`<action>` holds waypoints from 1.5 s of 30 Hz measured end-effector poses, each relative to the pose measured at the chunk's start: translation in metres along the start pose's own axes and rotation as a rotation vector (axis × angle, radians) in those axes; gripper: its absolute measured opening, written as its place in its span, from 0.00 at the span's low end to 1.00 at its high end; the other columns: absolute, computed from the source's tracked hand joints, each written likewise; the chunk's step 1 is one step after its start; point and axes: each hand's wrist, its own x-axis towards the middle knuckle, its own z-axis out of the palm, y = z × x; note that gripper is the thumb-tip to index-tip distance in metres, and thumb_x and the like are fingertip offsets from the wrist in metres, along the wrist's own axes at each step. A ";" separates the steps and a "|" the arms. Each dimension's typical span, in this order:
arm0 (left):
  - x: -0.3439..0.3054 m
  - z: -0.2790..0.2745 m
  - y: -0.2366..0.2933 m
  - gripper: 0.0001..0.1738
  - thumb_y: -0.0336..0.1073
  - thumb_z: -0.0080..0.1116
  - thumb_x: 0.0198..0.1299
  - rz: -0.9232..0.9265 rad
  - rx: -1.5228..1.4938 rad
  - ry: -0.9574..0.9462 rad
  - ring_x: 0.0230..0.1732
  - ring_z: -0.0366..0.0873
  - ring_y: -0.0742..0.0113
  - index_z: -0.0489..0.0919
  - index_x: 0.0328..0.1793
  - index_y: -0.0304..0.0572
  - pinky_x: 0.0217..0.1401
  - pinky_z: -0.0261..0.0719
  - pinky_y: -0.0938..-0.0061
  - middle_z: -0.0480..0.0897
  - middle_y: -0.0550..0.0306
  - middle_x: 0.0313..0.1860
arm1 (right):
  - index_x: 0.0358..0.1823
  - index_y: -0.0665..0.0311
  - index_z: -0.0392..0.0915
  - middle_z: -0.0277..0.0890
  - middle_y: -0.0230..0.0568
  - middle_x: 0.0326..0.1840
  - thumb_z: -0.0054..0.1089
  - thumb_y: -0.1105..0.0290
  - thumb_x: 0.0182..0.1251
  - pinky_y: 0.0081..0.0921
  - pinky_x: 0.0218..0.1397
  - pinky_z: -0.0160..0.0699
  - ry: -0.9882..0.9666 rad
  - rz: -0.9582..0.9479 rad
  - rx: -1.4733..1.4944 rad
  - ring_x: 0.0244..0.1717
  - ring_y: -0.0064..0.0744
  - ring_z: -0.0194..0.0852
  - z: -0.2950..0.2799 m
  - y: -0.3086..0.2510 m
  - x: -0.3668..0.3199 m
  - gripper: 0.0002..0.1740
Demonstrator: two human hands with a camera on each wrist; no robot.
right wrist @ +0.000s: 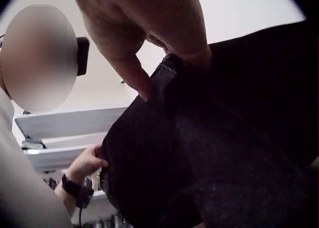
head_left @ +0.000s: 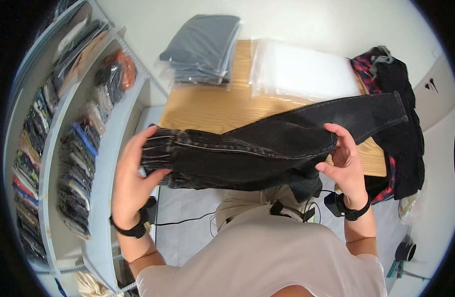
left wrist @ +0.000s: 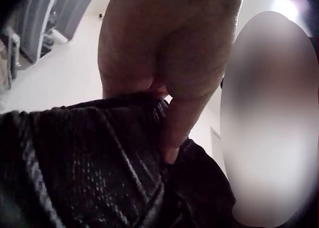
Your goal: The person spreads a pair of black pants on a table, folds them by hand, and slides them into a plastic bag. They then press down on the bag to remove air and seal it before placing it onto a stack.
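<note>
A pair of black jeans (head_left: pixel 227 158) stretches between my two hands, over the front of the table. My left hand (head_left: pixel 131 173) grips the gathered elastic waistband at the left, its thumb on the near side. In the left wrist view, that thumb presses into the dark ribbed cloth (left wrist: pixel 99 158). With thumb and fingers my right hand (head_left: pixel 346 166) pinches the jeans farther along, at the edge of the folded legs. The right wrist view has the fabric (right wrist: pixel 199 133) hanging below the pinch. One leg reaches out to the right and ends in a stitched hem.
On the wooden table (head_left: pixel 198 111) lie a stack of bagged grey garments (head_left: pixel 203 47) and a pile of clear plastic bags (head_left: pixel 301 69). Black and red plaid clothes (head_left: pixel 395 84) drape over its right end. Shelves (head_left: pixel 64 128) packed with bagged clothing stand at the left. A cable (head_left: pixel 185 220) hangs near my body.
</note>
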 end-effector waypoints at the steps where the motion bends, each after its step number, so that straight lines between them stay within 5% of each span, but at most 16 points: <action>1: 0.005 -0.009 0.015 0.42 0.13 0.58 0.31 0.037 0.066 0.019 0.60 0.72 0.60 0.71 0.62 0.38 0.66 0.65 0.71 0.75 0.53 0.57 | 0.63 0.65 0.63 0.66 0.36 0.59 0.65 0.85 0.49 0.22 0.66 0.59 -0.011 -0.046 -0.138 0.62 0.26 0.64 -0.001 -0.007 -0.003 0.37; 4: 0.017 -0.033 0.040 0.28 0.19 0.58 0.29 0.272 0.348 0.202 0.42 0.72 0.56 0.76 0.46 0.38 0.50 0.69 0.73 0.73 0.52 0.39 | 0.60 0.63 0.67 0.70 0.38 0.50 0.64 0.87 0.46 0.22 0.60 0.64 0.081 -0.141 -0.366 0.56 0.29 0.67 -0.004 -0.019 -0.013 0.35; 7: 0.026 -0.054 0.054 0.22 0.25 0.59 0.28 0.448 0.529 0.456 0.48 0.69 0.56 0.77 0.38 0.38 0.54 0.66 0.72 0.71 0.51 0.42 | 0.41 0.60 0.77 0.63 0.40 0.31 0.63 0.85 0.42 0.27 0.44 0.65 0.058 -0.281 -0.832 0.39 0.39 0.63 -0.014 -0.033 -0.019 0.21; 11: 0.043 -0.063 0.059 0.21 0.24 0.55 0.32 0.526 0.283 0.396 0.46 0.72 0.64 0.74 0.41 0.35 0.56 0.66 0.76 0.75 0.54 0.42 | 0.39 0.65 0.74 0.70 0.40 0.39 0.59 0.81 0.48 0.32 0.53 0.66 0.123 -0.530 -0.840 0.46 0.44 0.68 -0.006 -0.025 -0.010 0.15; 14: 0.053 -0.057 0.048 0.21 0.25 0.53 0.35 0.278 0.136 0.390 0.43 0.73 0.69 0.73 0.42 0.35 0.53 0.67 0.79 0.76 0.56 0.40 | 0.46 0.66 0.70 0.72 0.43 0.55 0.57 0.81 0.57 0.30 0.62 0.63 0.038 0.063 -0.230 0.57 0.36 0.68 -0.001 -0.002 -0.007 0.14; 18: 0.066 -0.058 0.070 0.19 0.27 0.54 0.38 0.380 0.234 0.476 0.41 0.73 0.73 0.73 0.43 0.35 0.49 0.68 0.81 0.76 0.60 0.38 | 0.44 0.66 0.67 0.71 0.45 0.58 0.58 0.80 0.58 0.30 0.64 0.62 0.128 -0.166 -0.171 0.60 0.33 0.66 0.007 0.029 -0.005 0.14; 22: 0.082 -0.063 0.108 0.19 0.28 0.58 0.42 0.477 0.295 0.471 0.36 0.73 0.77 0.74 0.44 0.37 0.44 0.71 0.84 0.76 0.64 0.34 | 0.39 0.64 0.68 0.70 0.51 0.58 0.66 0.76 0.53 0.34 0.65 0.61 0.313 -0.473 -0.509 0.61 0.43 0.67 0.011 0.040 -0.025 0.16; 27: 0.111 -0.065 0.143 0.21 0.31 0.61 0.45 0.625 0.345 0.413 0.35 0.75 0.77 0.75 0.49 0.37 0.41 0.74 0.83 0.78 0.63 0.34 | 0.47 0.67 0.73 0.69 0.51 0.59 0.70 0.69 0.52 0.32 0.65 0.61 0.473 -0.126 -0.400 0.60 0.43 0.67 0.013 0.030 -0.019 0.22; 30: 0.123 -0.070 0.162 0.23 0.34 0.63 0.46 0.720 0.398 0.401 0.35 0.76 0.77 0.76 0.51 0.37 0.41 0.75 0.82 0.79 0.62 0.35 | 0.47 0.69 0.73 0.69 0.49 0.57 0.70 0.68 0.53 0.31 0.64 0.62 0.409 -0.201 -0.462 0.59 0.38 0.67 -0.005 0.032 -0.013 0.23; 34: 0.137 -0.080 0.191 0.21 0.38 0.62 0.52 0.771 0.502 0.372 0.33 0.79 0.74 0.77 0.50 0.36 0.38 0.77 0.80 0.81 0.60 0.35 | 0.45 0.68 0.77 0.76 0.35 0.45 0.68 0.69 0.56 0.21 0.53 0.69 0.089 -0.074 0.141 0.47 0.23 0.72 -0.029 -0.007 -0.004 0.17; 36: 0.175 -0.119 0.185 0.24 0.37 0.60 0.58 0.532 0.422 0.358 0.45 0.80 0.70 0.73 0.60 0.36 0.49 0.78 0.76 0.81 0.54 0.47 | 0.47 0.66 0.77 0.77 0.30 0.40 0.64 0.70 0.60 0.18 0.50 0.71 0.264 -0.280 -0.149 0.41 0.19 0.73 -0.049 -0.067 -0.001 0.15; 39: 0.206 -0.147 0.196 0.26 0.46 0.63 0.57 0.283 0.181 0.432 0.38 0.83 0.63 0.77 0.54 0.32 0.43 0.82 0.73 0.83 0.51 0.41 | 0.51 0.67 0.74 0.78 0.32 0.44 0.62 0.69 0.62 0.20 0.52 0.71 0.231 -0.449 -0.085 0.44 0.21 0.74 -0.073 -0.129 0.013 0.17; 42: 0.158 -0.096 0.281 0.20 0.31 0.60 0.49 0.884 0.145 0.390 0.38 0.79 0.60 0.79 0.46 0.20 0.43 0.78 0.68 0.83 0.42 0.42 | 0.55 0.65 0.71 0.75 0.35 0.51 0.57 0.63 0.68 0.22 0.59 0.69 0.131 -0.636 -0.278 0.51 0.25 0.73 -0.096 -0.192 0.025 0.19; 43: 0.186 -0.115 0.282 0.20 0.31 0.60 0.49 0.954 0.114 0.401 0.37 0.80 0.60 0.79 0.45 0.19 0.43 0.78 0.68 0.83 0.42 0.41 | 0.57 0.65 0.71 0.75 0.38 0.51 0.56 0.59 0.69 0.21 0.59 0.70 0.281 -0.584 -0.373 0.51 0.28 0.74 -0.116 -0.214 0.028 0.21; 44: 0.214 -0.137 0.286 0.20 0.31 0.60 0.48 1.023 0.084 0.414 0.37 0.80 0.60 0.79 0.44 0.18 0.42 0.78 0.68 0.83 0.42 0.40 | 0.48 0.66 0.71 0.76 0.35 0.40 0.60 0.67 0.66 0.20 0.45 0.77 0.151 -0.626 -0.228 0.39 0.23 0.76 -0.078 -0.244 0.016 0.14; 45: 0.146 -0.145 0.317 0.20 0.30 0.60 0.49 0.700 -0.210 -0.155 0.38 0.79 0.59 0.77 0.44 0.15 0.44 0.78 0.69 0.82 0.42 0.42 | 0.50 0.65 0.70 0.75 0.36 0.41 0.59 0.65 0.67 0.21 0.45 0.78 0.226 -0.705 -0.354 0.39 0.25 0.76 -0.080 -0.258 0.014 0.16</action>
